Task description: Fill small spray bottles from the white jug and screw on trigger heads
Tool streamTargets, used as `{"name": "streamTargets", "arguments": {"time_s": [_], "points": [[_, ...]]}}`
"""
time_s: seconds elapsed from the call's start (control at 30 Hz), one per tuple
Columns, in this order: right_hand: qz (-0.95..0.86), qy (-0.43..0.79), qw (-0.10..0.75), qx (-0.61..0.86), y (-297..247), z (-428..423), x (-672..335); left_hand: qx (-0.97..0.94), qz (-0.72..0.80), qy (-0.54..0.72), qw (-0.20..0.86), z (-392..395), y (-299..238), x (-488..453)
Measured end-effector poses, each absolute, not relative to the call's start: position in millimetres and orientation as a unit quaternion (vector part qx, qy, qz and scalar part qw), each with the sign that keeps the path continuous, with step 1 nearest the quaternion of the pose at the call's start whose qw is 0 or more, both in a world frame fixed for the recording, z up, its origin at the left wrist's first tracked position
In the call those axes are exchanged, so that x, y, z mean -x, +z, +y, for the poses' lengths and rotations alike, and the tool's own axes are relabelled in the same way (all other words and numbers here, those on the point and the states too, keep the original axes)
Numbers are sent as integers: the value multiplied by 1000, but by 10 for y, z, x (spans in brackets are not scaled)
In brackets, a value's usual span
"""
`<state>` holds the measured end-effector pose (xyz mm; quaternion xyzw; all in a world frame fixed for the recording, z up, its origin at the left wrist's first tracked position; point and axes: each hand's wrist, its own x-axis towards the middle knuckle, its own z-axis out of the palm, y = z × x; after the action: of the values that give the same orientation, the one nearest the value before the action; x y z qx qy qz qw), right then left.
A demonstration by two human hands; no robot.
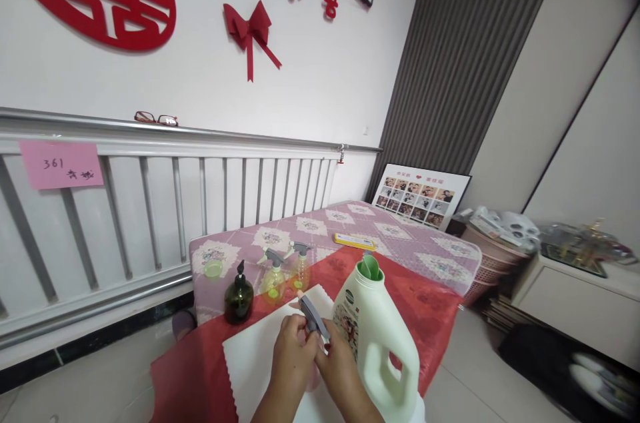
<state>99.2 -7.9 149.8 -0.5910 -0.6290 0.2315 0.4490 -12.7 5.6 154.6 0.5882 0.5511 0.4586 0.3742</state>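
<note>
A grey trigger spray head (313,318) is between my two hands, low in the middle of the view. My left hand (291,358) closes on it from the left, fingertips at its neck. From the other side my right hand (338,358) grips it too. A pinkish see-through shape, perhaps a bottle body, shows partly below the fingers; most of it is hidden. Just right of my right hand stands a large pale-green jug (383,323) with an open green spout and a handle. Two yellowish spray bottles (274,282) and a dark green pump bottle (239,300) stand beyond my hands.
Under my hands lies a white scalloped mat (250,350) on a red cloth (200,370). A small green lid (213,268) and a yellow-and-white box (354,240) rest on the patterned tablecloth (310,226). A white radiator (225,190) runs behind the table. Pink baskets (483,256) stand at right.
</note>
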Motion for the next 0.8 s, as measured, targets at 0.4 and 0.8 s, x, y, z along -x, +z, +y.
{"name": "streamTargets", "arguments": {"time_s": [0.4,0.8], "points": [[-636,274,450,565,1486,-128,-980,-618,533,454,356,31,1556,185],[-653,355,421,519,1619,-126,-1149,-640,499,457,365,52,1433,195]]}}
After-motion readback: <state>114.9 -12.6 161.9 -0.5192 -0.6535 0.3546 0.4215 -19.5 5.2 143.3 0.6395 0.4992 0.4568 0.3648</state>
